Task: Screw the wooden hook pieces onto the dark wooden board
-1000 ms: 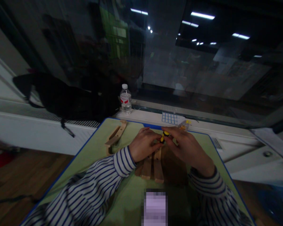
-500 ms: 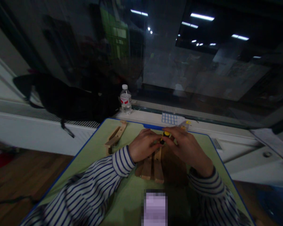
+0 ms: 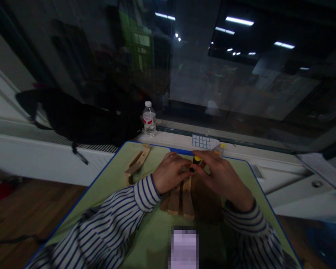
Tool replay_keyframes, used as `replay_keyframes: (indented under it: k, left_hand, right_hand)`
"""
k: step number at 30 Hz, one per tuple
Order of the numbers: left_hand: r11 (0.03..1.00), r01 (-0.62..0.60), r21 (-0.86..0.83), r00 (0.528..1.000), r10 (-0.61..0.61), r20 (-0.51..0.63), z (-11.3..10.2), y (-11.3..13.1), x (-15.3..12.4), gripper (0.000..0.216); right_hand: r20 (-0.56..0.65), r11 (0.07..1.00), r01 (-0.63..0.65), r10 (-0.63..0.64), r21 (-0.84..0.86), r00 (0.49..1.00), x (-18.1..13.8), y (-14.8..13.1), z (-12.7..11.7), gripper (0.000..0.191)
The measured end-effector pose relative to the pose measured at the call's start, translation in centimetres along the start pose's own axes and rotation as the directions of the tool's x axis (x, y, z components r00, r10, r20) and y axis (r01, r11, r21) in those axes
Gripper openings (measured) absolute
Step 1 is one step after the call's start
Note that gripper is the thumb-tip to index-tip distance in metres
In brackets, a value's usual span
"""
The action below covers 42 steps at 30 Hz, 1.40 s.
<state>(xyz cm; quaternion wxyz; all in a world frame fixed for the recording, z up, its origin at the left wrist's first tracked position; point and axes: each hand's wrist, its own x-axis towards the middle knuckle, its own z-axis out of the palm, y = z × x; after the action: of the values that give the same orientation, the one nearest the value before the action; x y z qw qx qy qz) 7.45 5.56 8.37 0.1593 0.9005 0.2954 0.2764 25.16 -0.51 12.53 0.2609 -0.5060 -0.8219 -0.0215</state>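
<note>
My right hand (image 3: 225, 177) is closed around a short screwdriver (image 3: 196, 160) with a yellow and black handle, gripped between thumb and fingers. My left hand (image 3: 170, 172) meets it from the other side, its fingertips pinched at the black lower part. The screwdriver stands nearly upright, slightly tilted, and its tip is hidden by the fingers. Beneath both hands lie wooden slats (image 3: 188, 203) with small dark holes, side by side. To the left, a separate wooden piece (image 3: 137, 164) made of joined strips rests on the table.
The pale green table (image 3: 109, 198) has a blue edge. A water bottle (image 3: 149, 119) stands on the sill beside a black bag (image 3: 81, 119). Near the table's far edge are a blue-grid sheet (image 3: 201, 141) and a small clear packet (image 3: 220, 149). A pixelated phone-like shape (image 3: 184, 248) is in front.
Both hands stay nearly in place around the screwdriver. Its yellow handle end has shifted only very slightly, and the wooden pieces look unmoved.
</note>
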Motion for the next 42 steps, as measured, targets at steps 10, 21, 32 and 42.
replay_keyframes:
  k: [10, 21, 32, 42]
  left_hand:
    - [1.000, -0.005, -0.007, 1.000, 0.005, 0.012, 0.13, -0.21, -0.08, 0.018]
    - [0.997, -0.071, 0.013, 0.997, 0.071, 0.019, -0.12, -0.15, -0.03, 0.019]
    - [0.999, -0.039, 0.027, 0.999, 0.039, -0.005, 0.28, -0.27, -0.10, 0.025]
    - [0.999, -0.038, 0.036, 0.999, 0.038, 0.001, 0.33, -0.22, -0.14, 0.018]
  right_hand:
    - [-0.001, 0.999, 0.018, -0.018, 0.028, 1.000, -0.09, 0.07, -0.01, 0.032]
    - [0.004, 1.000, -0.004, 0.004, -0.028, 1.000, -0.02, 0.14, 0.17, 0.029]
    - [0.013, 0.999, -0.025, 0.026, -0.033, 1.000, -0.02, 0.11, 0.13, 0.030]
    - [-0.006, 1.000, 0.014, -0.014, -0.007, 1.000, 0.00, 0.08, 0.20, 0.032]
